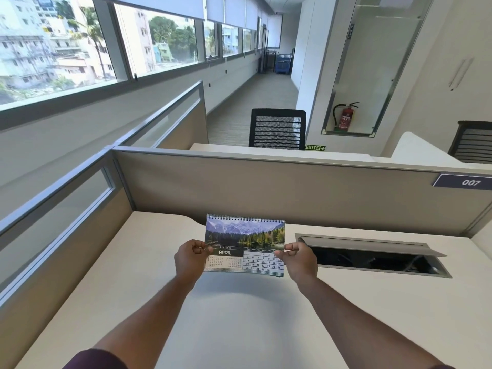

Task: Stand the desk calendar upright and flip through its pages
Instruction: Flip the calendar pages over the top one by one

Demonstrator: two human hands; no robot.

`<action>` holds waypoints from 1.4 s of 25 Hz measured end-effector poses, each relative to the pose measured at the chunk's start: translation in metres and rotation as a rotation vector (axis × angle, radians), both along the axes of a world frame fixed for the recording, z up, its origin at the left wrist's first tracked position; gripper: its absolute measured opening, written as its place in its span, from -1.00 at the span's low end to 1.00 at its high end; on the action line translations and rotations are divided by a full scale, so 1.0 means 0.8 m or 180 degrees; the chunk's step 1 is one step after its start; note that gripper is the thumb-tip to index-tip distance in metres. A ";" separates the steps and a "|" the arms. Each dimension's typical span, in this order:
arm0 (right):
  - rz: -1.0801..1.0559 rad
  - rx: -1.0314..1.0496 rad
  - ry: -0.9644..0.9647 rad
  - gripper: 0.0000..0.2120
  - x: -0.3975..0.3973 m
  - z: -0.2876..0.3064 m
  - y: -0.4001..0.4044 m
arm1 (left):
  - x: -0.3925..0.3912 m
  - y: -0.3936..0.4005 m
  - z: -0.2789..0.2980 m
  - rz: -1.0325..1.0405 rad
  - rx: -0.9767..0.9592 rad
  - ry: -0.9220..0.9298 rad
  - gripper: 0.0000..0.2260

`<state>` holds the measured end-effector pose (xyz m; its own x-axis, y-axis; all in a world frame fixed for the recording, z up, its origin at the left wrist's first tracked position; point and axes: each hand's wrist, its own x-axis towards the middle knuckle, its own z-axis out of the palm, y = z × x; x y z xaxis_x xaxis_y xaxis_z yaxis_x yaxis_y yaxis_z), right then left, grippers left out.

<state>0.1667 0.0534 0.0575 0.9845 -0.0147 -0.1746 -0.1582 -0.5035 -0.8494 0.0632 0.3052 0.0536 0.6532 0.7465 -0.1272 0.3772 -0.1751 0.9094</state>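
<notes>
The desk calendar (pixel 245 239) is held up in front of me over the white desk (pixel 239 315), spiral binding on top. Its facing page shows a mountain lake photo above an APRIL 2026 grid. My left hand (pixel 189 259) pinches the calendar's left edge between thumb and fingers. My right hand (pixel 299 259) pinches the right edge the same way. The lower edge sits close to the desk surface; I cannot tell if it touches. The calendar's back and stand are hidden.
An open cable hatch (pixel 372 255) with a raised lid lies in the desk to the right of the calendar. Beige partition panels (pixel 266 187) wall the desk at the back and left. A black mesh chair (pixel 277 129) stands beyond the partition.
</notes>
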 end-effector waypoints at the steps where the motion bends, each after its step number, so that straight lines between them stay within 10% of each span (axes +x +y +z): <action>1: 0.0030 -0.0014 -0.0028 -0.71 -0.001 0.002 -0.001 | -0.001 0.001 0.000 0.0008 -0.0003 0.0005 -0.91; 9: -0.0058 0.0201 -0.0019 -0.68 -0.011 0.026 0.000 | -0.001 0.004 0.011 -0.0074 -0.0342 -0.0049 -0.86; 16: -0.0018 0.1677 0.0510 -0.48 -0.006 0.081 0.000 | -0.006 -0.002 0.066 -0.0047 -0.1638 -0.1308 -0.38; 20: 0.0314 0.2040 0.0207 -0.37 0.008 0.096 0.004 | 0.006 -0.006 0.094 -0.0573 -0.1157 -0.1229 -0.24; 35: 0.1176 0.0021 -0.0476 -0.56 0.031 0.044 0.003 | 0.041 -0.007 0.049 -0.1001 -0.0268 -0.0757 -0.51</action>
